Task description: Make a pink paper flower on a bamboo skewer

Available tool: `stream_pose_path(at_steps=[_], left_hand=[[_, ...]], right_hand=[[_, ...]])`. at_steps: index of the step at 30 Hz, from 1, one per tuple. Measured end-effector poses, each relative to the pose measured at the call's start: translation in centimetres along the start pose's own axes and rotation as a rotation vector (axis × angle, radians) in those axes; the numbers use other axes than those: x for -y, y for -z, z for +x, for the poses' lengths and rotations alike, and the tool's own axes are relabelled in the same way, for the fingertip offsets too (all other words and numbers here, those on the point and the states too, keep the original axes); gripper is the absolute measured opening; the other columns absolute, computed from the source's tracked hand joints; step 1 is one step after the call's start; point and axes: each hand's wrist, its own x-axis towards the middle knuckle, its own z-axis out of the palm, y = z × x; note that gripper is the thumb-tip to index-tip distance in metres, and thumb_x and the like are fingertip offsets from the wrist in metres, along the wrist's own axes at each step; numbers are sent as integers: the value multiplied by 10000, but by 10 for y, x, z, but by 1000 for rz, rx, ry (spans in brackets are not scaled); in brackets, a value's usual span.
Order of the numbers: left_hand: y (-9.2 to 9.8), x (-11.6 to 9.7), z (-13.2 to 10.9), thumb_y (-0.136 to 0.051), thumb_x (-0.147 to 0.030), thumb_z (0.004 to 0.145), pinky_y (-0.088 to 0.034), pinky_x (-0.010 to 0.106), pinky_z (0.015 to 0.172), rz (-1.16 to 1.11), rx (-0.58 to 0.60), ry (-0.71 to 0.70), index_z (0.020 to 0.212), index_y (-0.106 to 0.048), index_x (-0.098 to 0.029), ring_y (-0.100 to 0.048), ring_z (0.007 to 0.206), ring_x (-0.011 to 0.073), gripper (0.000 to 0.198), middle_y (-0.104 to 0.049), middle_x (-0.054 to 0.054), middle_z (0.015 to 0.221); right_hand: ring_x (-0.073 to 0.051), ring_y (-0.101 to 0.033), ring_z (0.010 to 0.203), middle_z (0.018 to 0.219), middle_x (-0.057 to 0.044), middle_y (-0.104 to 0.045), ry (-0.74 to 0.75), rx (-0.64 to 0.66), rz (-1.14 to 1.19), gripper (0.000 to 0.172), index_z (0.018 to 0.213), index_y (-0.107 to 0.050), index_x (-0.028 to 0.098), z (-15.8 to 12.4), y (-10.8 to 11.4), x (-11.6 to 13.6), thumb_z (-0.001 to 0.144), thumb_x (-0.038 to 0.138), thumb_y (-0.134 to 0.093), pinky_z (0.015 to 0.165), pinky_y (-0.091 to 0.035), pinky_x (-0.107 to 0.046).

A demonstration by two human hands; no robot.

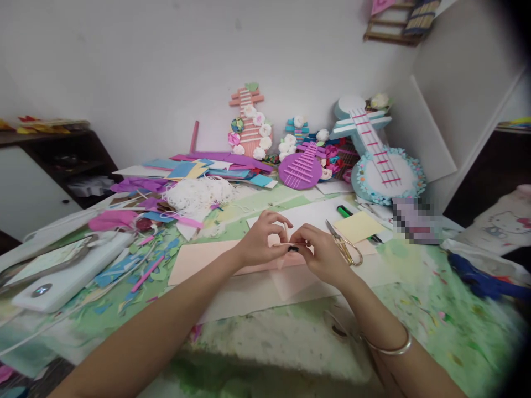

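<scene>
In the head view, both forearms reach in from the lower corners and slant toward each other over the table [409, 296], so that the two hands meet near the middle. The left hand [262, 239] is turned palm inward; its index finger arches above the thumb, leaving a gap between them, while the thumb lies along a small pale pink piece [279, 244]. Whether the other left fingers clamp it from behind cannot be told. The right hand [326, 254] bends in at the wrist, its thumb and fingers pinched together on the right end of the same piece. A small black item [293, 249] shows at the right fingertips, too small to identify. A bracelet [397, 350] circles the right forearm, below the wrist.

The held piece is above a sheet of pink card [203, 262], which lies on larger white paper [244, 298]. Just beside the right hand are scissors [345, 247] with gold handles and a yellow paper [360, 225]; a green-and-black tool [344, 211] lies a little beyond.
</scene>
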Motion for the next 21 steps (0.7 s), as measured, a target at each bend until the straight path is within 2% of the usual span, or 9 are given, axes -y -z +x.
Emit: stream_pose_path(at_steps=[9, 21], left_hand=[[-1, 2, 0, -657, -234, 717, -369, 387, 938, 19, 20, -3, 610, -590, -183, -494, 1032, 213, 136, -626, 57, 1019], [2, -1, 0, -670, -304, 732, -370, 383, 935, -41, -21, -5, 629, -598, -172, -511, 1034, 209, 182, -636, 73, 1000]], right_hand=[[-121, -488, 676, 786, -15, -523, 4, 51, -31, 204, 755, -503, 184, -2, 1, -4, 733, 0, -419, 581, -335, -229], [-124, -488, 691, 783, -17, -520, -6, 7, -25, 203, 760, -502, 182, -1, 4, 0, 739, -7, -431, 595, -350, -230]])
